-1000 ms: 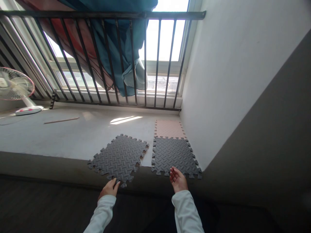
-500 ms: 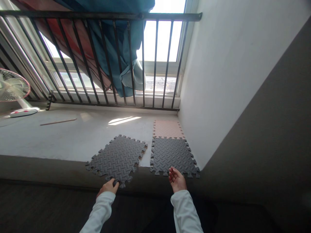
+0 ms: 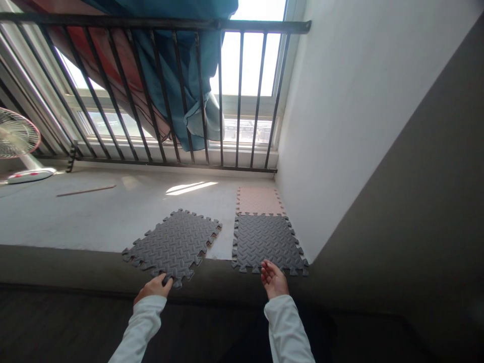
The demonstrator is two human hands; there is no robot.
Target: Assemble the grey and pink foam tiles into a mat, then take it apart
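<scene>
My left hand (image 3: 154, 287) pinches the near corner of a loose dark grey foam tile (image 3: 176, 242), which lies turned at an angle and overhangs the front edge of the white ledge. A second dark grey tile (image 3: 266, 242) lies by the right wall, its far edge against a pink tile (image 3: 260, 200). A gap of bare ledge separates the loose tile from it. My right hand (image 3: 274, 279) is palm up with curled fingers at the near edge of the second tile; nothing shows in it.
A white ledge (image 3: 94, 222) runs below a black railing (image 3: 174, 164), with a thin stick (image 3: 86, 191) on it. A fan (image 3: 30, 174) stands at the far left. Curtains hang behind the bars. The wall (image 3: 325, 126) rises at right.
My left hand has moved left with the loose grey tile, widening the gap to the tile by the wall. My right hand has hardly moved. The view has shifted slightly.
</scene>
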